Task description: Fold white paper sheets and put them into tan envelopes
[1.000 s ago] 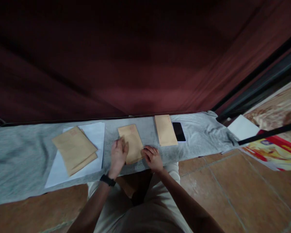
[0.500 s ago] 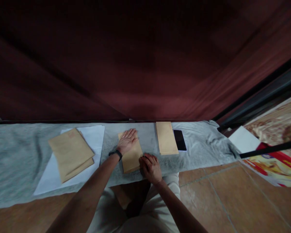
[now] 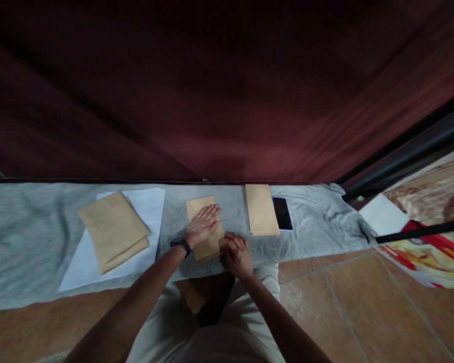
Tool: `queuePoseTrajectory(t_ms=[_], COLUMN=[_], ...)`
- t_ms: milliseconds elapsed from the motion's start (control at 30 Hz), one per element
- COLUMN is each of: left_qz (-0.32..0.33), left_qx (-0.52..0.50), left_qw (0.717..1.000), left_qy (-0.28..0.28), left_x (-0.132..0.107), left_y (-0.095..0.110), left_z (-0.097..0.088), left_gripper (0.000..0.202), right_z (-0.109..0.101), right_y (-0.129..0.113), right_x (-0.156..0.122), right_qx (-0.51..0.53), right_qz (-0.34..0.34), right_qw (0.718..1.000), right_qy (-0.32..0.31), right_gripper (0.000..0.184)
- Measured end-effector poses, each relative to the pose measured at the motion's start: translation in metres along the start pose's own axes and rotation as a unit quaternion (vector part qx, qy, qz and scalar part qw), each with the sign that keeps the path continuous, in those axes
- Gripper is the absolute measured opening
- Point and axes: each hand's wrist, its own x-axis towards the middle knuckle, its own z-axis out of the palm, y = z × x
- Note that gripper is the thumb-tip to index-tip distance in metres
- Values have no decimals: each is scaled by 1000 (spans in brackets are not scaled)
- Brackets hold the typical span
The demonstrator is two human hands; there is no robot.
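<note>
Brown paper envelope (image 3: 202, 222), flat on grey cloth (image 3: 30, 237), left hand (image 3: 203, 225) pressing

The person wears a slim black band (image 3: 180, 245) round the left wrist, at about seven o'clock from the left hand (image 3: 204, 225). The left forearm (image 3: 136, 302) and the right forearm (image 3: 280, 322) are bare, as is the right hand (image 3: 237, 254). At six o'clock, between the arms, are pale cream trousers (image 3: 219, 345), softly creased.
</note>
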Motion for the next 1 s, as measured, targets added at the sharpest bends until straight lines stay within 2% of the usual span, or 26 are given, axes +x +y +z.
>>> queuePoseTrajectory(t_ms=[367, 700, 1000], left_qz=[29, 59, 59], left_qx=[-21, -44, -35], left_qw=[999, 996, 997], left_qy=[-12, -51, -43], left_x=[-38, -71, -102], left_y=[41, 64, 86], left_z=[-3, -4, -6], left_gripper=[58, 58, 64], right_z=[3, 7, 6], right_y=[0, 2, 3], right_x=[-1, -2, -3], right_qx=[-15, -43, -34], right_qz=[4, 20, 19], right_qw=[1000, 999, 999], right_qy=[24, 17, 15], right_gripper=[45, 48, 42])
